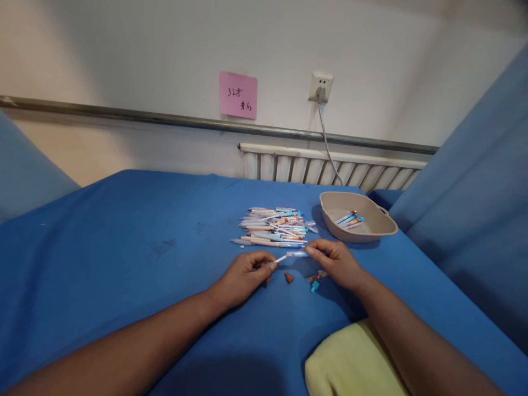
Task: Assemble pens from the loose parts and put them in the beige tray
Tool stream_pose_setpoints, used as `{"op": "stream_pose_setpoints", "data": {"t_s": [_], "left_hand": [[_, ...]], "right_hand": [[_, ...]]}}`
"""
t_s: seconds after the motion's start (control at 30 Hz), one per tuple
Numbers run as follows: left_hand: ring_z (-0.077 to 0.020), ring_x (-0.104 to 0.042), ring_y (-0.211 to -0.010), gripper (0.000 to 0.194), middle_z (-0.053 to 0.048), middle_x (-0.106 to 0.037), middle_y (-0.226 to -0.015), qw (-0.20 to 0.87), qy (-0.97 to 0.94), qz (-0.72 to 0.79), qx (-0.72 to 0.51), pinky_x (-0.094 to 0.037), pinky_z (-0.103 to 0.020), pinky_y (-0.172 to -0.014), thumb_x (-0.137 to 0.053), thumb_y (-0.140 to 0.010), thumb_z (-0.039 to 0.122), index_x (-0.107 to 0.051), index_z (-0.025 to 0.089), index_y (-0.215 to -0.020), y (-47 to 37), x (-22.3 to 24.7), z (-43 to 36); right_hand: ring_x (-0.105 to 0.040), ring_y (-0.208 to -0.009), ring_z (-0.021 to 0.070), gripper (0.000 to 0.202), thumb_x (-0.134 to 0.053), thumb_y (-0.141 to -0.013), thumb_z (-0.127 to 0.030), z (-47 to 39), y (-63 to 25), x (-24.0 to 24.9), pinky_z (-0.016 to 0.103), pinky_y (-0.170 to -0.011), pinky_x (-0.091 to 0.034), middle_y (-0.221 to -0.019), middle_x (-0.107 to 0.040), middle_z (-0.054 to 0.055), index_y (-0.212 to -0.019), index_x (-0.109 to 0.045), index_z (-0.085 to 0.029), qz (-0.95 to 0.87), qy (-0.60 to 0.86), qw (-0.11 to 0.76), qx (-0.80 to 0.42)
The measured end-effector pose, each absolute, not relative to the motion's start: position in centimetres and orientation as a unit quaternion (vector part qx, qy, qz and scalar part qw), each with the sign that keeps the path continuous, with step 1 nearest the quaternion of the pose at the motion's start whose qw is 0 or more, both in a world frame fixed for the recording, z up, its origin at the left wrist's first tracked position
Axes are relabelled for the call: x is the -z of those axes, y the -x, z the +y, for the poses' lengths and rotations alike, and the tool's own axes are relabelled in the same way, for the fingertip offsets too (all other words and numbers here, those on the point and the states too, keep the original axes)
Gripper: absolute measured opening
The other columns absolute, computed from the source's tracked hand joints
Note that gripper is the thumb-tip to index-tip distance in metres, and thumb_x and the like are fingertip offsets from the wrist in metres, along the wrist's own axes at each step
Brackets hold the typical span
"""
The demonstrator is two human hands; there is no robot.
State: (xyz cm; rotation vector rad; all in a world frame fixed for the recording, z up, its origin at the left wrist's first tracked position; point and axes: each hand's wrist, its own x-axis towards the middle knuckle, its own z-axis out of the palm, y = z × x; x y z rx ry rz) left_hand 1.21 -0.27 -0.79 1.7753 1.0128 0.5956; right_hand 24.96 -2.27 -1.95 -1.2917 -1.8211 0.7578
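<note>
We pinch 1 pen between left hand and right hand; few in tray, big pile beside it waits.

Matt blue woven cloth covers the work surface, lightly creased and marked with faint dark smudges. Loose heap of slim plastic pens, smooth and slightly glossy, in pale blue, cream and orange. Shallow beige plastic tray with a matt, even finish. Thin white plastic refill and clear glossy plastic pen barrel, pinched by the bare left hand and right hand. Small brown plastic cap, smooth. Soft yellow cloth cushion, matt. Pink paper note, matt. Grey metal rail, dull sheen.
</note>
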Motion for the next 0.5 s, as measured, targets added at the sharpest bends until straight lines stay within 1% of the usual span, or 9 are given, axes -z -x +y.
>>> {"op": "stream_pose_setpoints", "data": {"t_s": [0.27,0.4,0.5], "left_hand": [[-0.012,-0.048,-0.056,0.033,0.002,-0.056,-0.059,0.459,-0.746,0.421,-0.235,-0.036,-0.02,-0.053,-0.05,-0.083,0.044,-0.065,0.015,-0.081,-1.2,0.3,-0.4],[-0.0128,-0.051,-0.059,0.033,0.002,-0.057,-0.061,0.442,-0.768,0.407,-0.223,-0.038,-0.021,-0.057,-0.047,-0.086,0.043,-0.066,0.015,-0.083,-1.1,0.3,-0.4],[-0.0131,-0.052,-0.061,0.033,0.002,-0.059,-0.064,0.405,-0.799,0.397,-0.201,-0.037,-0.021,-0.059,-0.045,-0.087,0.041,-0.068,0.017,-0.084,-1.0,0.3,-0.8]], "right_hand": [[-0.051,-0.065,0.0139,0.029,-0.048,-0.089,-0.038,-2.3,-25.1,1.8,0.023,-0.06,-0.039,-0.067,-0.056,-0.001,-0.077,-0.063,-0.017,-0.72,0.52,0.371,-0.272],[-0.052,-0.063,0.014,0.03,-0.048,-0.089,-0.041,-2.5,-24.7,1.6,0.024,-0.059,-0.041,-0.066,-0.057,0.0,-0.078,-0.063,-0.018,-0.722,0.512,0.367,-0.285],[-0.053,-0.061,0.0136,0.03,-0.048,-0.089,-0.04,-3.0,-24.1,1.3,0.024,-0.059,-0.043,-0.066,-0.06,0.0,-0.075,-0.064,-0.019,-0.739,0.495,0.354,-0.289]]}}
